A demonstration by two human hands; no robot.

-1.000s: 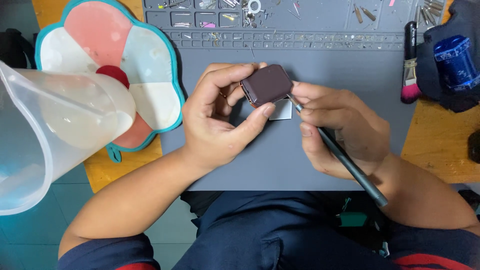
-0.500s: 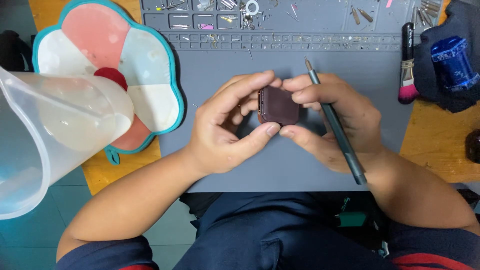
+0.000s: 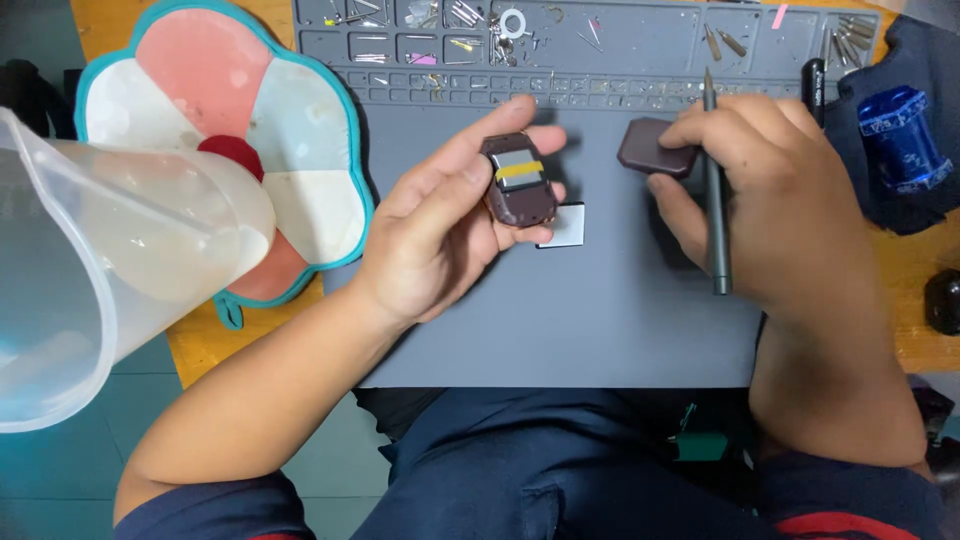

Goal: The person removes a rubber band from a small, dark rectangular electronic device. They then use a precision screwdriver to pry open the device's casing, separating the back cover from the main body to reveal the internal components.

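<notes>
Your left hand (image 3: 440,235) gripped the case (image 3: 519,180), a small dark maroon shell lying open side up in your fingers, with a grey block and a yellow strip showing inside it. Your thumb pressed its near edge and your fingertips closed round its far side, so it sat lifted just above the mat (image 3: 600,320). A white square (image 3: 566,225) lay flat on the mat, just beside the case and partly under your fingers.

Your right hand (image 3: 775,195) was closed on two things at once. Its fingertips pinched the cover (image 3: 655,148), a flat maroon piece with rounded corners, held over the mat to the right of the case and apart from it. A tool (image 3: 714,190), slim and dark, ran along the same hand, clamped against the fingers, its tip pointing toward the mat's far edge.

At that far edge, the mat's tray cells (image 3: 430,30) held screws and small bits. Left of the mat lay a flower-shaped pad (image 3: 300,130), with a clear jug (image 3: 110,270) in front of it. Right of the mat sat a blue bottle (image 3: 900,140) on dark cloth.
</notes>
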